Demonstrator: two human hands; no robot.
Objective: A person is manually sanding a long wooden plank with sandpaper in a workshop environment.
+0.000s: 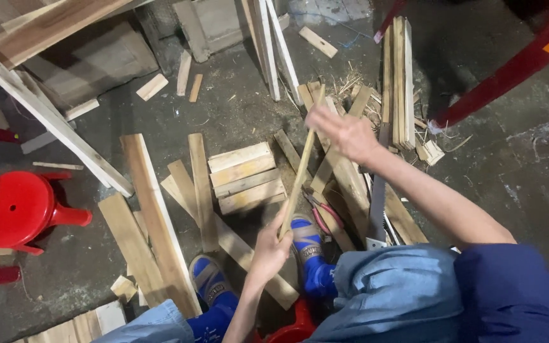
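Left hand (pixel 269 246): fingers clenched around the lower end of a thin wooden strip (pixel 301 164), low in the view just above the knees.
Right hand (pixel 341 132): fingers closed on the upper part of the same strip, arm stretched out over the floor; the hand is a little blurred.
Thin wooden strip: long, pale and narrow, held slanting between both hands above the scrap wood, its top end rising past the right hand.
Feet: blue socks in grey sandals (pixel 210 279), planted on boards near the left hand.
Pliers (pixel 323 215): red-handled, lying on the planks just beside the right foot.
Handsaw (pixel 378 197): blade lying lengthwise on the floor under the right forearm.
Short boards (pixel 244 176): a small stack of pale pieces side by side, left of the strip.
Long planks (pixel 154 216): scattered flat across the concrete floor (pixel 516 171) on the left.
Bundle of slats (pixel 399 82): narrow sticks lying together beyond the right hand.
Red stool (pixel 14 208): plastic, standing at the left edge, well apart from the hands.
Clothing: pale blue trousers (pixel 389 295) and a dark blue sleeve (pixel 516 292) fill the lower right.
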